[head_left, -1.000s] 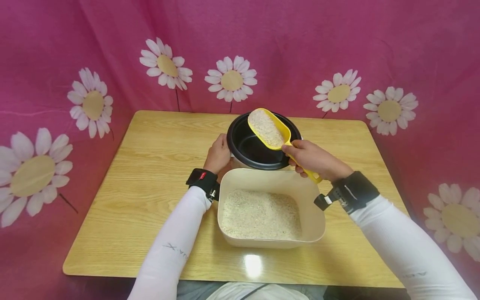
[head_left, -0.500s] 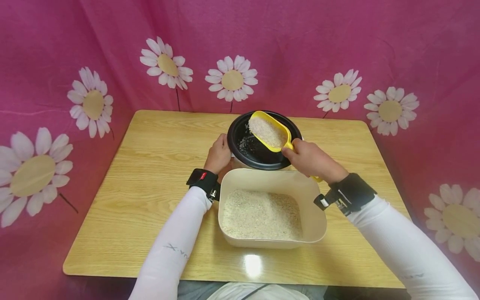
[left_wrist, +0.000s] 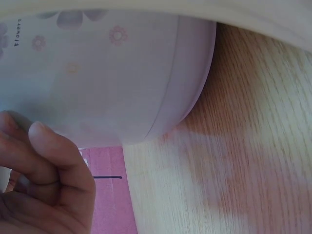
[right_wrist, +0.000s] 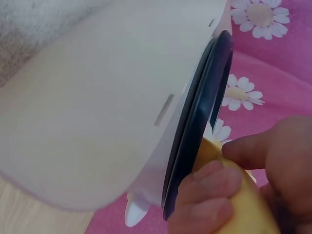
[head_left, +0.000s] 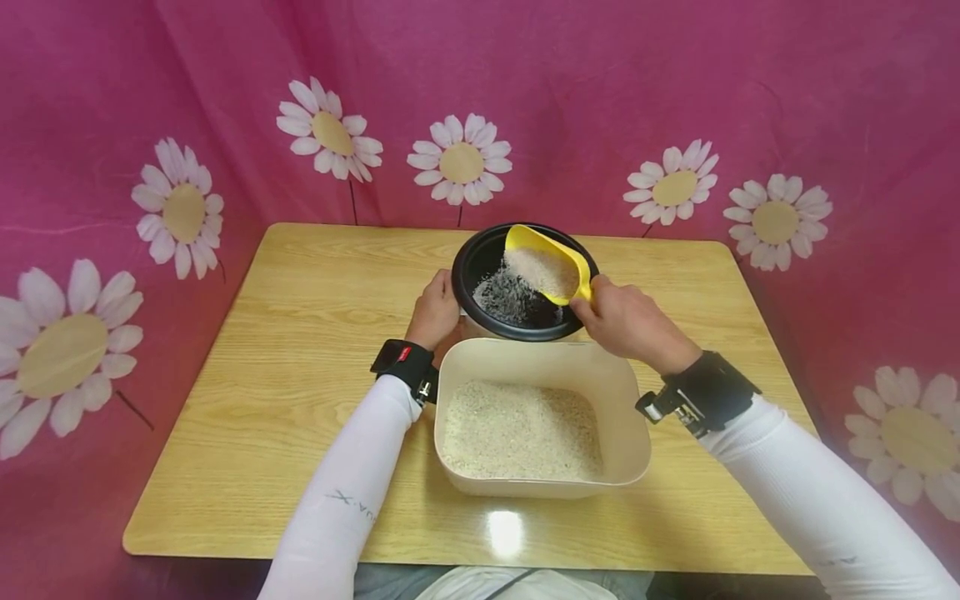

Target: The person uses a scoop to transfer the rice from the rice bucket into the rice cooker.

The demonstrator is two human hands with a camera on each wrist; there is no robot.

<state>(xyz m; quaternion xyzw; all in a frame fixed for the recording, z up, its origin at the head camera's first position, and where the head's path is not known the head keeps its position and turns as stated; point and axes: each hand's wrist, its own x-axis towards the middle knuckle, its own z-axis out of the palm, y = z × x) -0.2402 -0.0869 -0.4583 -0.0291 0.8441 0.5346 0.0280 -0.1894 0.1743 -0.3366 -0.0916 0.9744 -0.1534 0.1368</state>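
My right hand [head_left: 630,321] grips the handle of a yellow scoop [head_left: 583,279], which is tilted over the black inner pot [head_left: 467,287] of a rice cooker. Pale rice [head_left: 543,271] fills part of the scoop, and more grains [head_left: 506,298] lie scattered in the pot below it. At the cooker's left side, my left hand [head_left: 437,312] holds on near the rim. The left wrist view shows that hand's curled fingers [left_wrist: 58,151] against the white, flower-printed rice cooker [left_wrist: 107,83]; what they curl round is mostly hidden.
In front of the cooker, close against it, stands a cream bin [head_left: 637,442] with rice [head_left: 521,433] over its bottom. Both stand on a wooden table [head_left: 300,350]. A pink cloth with daisies [head_left: 570,108] hangs behind and on both sides.
The scoop has lowered slightly and tipped leftward in my right hand, and rice has spilled from it into the pot, which was bare before. My left hand keeps its place.
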